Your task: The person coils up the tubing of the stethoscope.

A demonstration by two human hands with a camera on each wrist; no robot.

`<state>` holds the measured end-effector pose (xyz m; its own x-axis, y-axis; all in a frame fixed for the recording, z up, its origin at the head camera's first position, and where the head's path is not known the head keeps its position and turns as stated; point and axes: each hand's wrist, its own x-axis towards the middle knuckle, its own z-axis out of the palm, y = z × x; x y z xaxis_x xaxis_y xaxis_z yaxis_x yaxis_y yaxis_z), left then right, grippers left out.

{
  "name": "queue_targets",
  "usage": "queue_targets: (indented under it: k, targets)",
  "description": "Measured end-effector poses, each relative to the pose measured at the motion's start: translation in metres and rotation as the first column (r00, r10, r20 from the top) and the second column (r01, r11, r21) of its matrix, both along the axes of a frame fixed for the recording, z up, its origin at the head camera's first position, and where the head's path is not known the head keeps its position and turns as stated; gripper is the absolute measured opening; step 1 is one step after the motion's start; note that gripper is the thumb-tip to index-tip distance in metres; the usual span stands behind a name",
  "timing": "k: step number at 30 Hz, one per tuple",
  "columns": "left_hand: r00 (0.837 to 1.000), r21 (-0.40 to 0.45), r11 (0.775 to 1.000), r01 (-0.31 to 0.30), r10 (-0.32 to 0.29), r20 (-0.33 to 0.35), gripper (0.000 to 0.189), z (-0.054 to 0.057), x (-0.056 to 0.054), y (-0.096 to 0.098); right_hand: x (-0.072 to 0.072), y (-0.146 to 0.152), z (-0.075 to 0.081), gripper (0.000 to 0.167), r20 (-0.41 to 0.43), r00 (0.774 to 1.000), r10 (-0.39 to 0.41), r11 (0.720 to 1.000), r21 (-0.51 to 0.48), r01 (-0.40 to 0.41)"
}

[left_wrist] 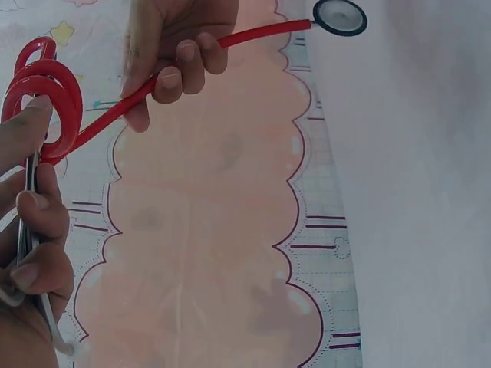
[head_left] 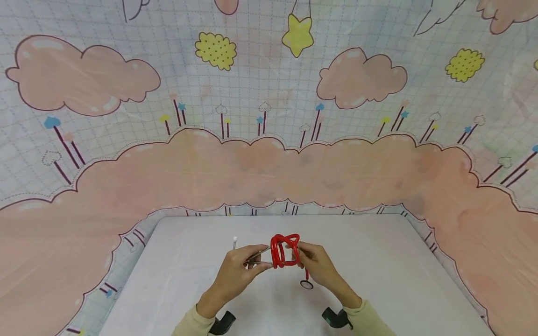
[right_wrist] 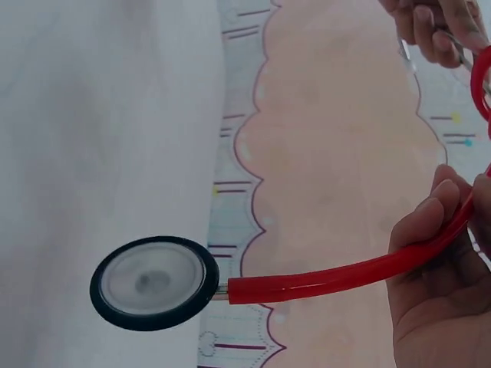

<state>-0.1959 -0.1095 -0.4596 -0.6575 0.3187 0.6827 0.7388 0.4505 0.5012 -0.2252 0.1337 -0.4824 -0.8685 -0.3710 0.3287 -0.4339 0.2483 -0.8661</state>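
Observation:
Both hands hold a stethoscope above the white table. Its red tube (head_left: 277, 252) is wound in several loops around the metal ear tubes (left_wrist: 29, 199). My left hand (head_left: 238, 270) grips those ear tubes, and a white ear tip (head_left: 235, 238) sticks up past the fingers. With curled fingers my right hand (head_left: 318, 266) holds the red tube near its free end. From that hand hangs the round chest piece (right_wrist: 153, 282), a pale disc with a dark rim. Part of the loops is hidden behind the fingers.
A white table (head_left: 168, 289) lies under the hands. Behind it hangs a backdrop cloth (head_left: 252, 172) printed with clouds and stars. Dark wrist-worn devices (head_left: 222, 323) sit by the cream sleeves (head_left: 191, 322).

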Motion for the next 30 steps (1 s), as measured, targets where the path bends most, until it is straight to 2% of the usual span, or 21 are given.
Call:
queue_targets:
  k: [3, 6, 11, 14, 21, 25, 30]
  targets:
    - [1.0, 0.022, 1.0, -0.011, 0.01, 0.022, 0.039, 0.0, -0.001, 0.0, 0.004, -0.002, 0.003, 0.019, 0.008, 1.0, -0.006, 1.0, 0.03, 0.006]
    - [0.999, 0.045, 0.999, -0.02, 0.018, 0.045, 0.038, -0.002, -0.002, 0.0, 0.013, -0.006, 0.012, 0.02, -0.005, 1.0, 0.012, 0.998, 0.056, -0.011]
    - [0.997, 0.087, 0.995, -0.045, 0.04, 0.062, 0.038, -0.007, -0.006, 0.0, 0.025, -0.011, 0.022, 0.019, -0.021, 0.999, 0.042, 0.998, 0.054, -0.041]
    - [0.996, 0.103, 0.992, -0.075, 0.068, 0.064, 0.037, -0.01, -0.008, -0.002, 0.027, -0.015, 0.017, 0.016, -0.012, 0.999, 0.04, 0.997, 0.062, -0.039]
    - [0.986, 0.119, 0.98, -0.158, 0.15, 0.071, 0.037, -0.01, -0.012, -0.005, 0.028, -0.016, 0.002, 0.023, 0.027, 0.999, 0.025, 0.996, 0.089, -0.027]
    - [0.982, 0.127, 0.975, -0.182, 0.174, 0.07, 0.038, -0.009, -0.014, -0.006, 0.025, -0.015, -0.013, 0.024, 0.028, 0.999, 0.023, 0.994, 0.102, -0.026]
    - [0.978, 0.111, 0.972, -0.208, 0.203, 0.055, 0.039, -0.01, -0.015, -0.006, 0.029, -0.014, -0.016, 0.028, 0.023, 0.999, 0.035, 0.995, 0.097, -0.037]
